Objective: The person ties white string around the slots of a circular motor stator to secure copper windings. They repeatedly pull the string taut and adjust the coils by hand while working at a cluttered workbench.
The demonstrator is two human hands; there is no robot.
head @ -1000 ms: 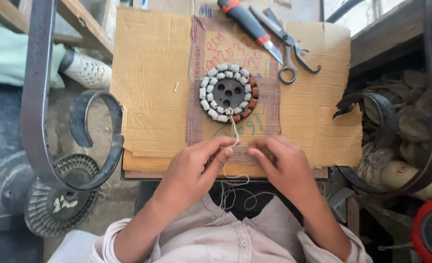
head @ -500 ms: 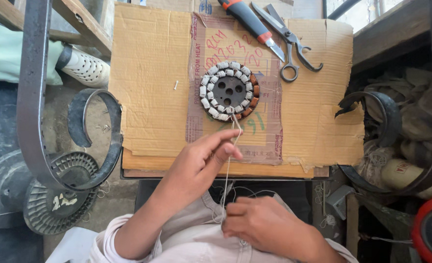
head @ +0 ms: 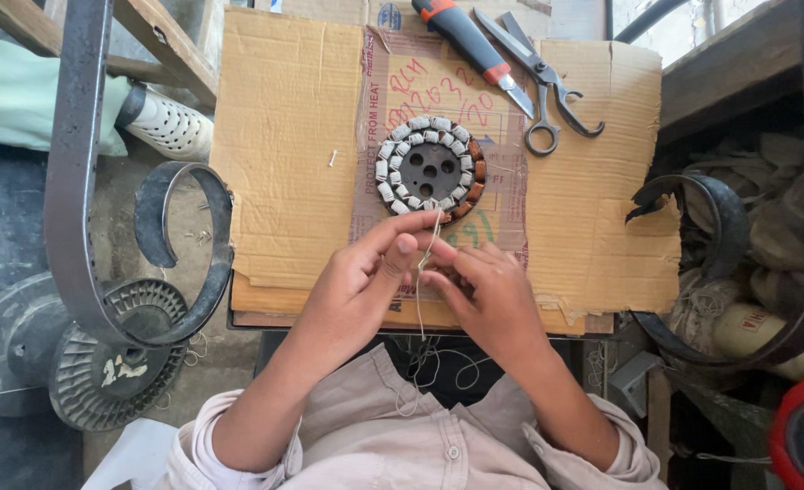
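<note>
Nearest the camera, both forearms come up out of beige shirt sleeves [head: 393, 445] and meet over the front edge of the surface [head: 284, 181], a board covered in flattened brown cardboard. The left hand [head: 361, 277] and the right hand [head: 488, 290] are side by side, fingertips almost touching. Each hand's grip is pinched together on a thin pale thread [head: 425, 263]: the left between thumb and forefinger, the right with the fingertips closed just beside it. Below the hands the thread hangs in loose loops over the lap; above them it runs straight up to the motor stator [head: 429, 168].

The stator lies flat just beyond the fingertips, on a printed cardboard sheet [head: 493, 231] in the middle of the surface. It is a dark round core with holes, ringed by coils, most wrapped in white, a few on the right side showing copper.

At the far edge lie a utility knife [head: 470, 41] with an orange and grey handle and, just beside it, metal scissors [head: 547, 91].

Left of the surface, curved metal bars [head: 75, 200] stand over a finned grey disc [head: 116, 363] on the floor.
</note>
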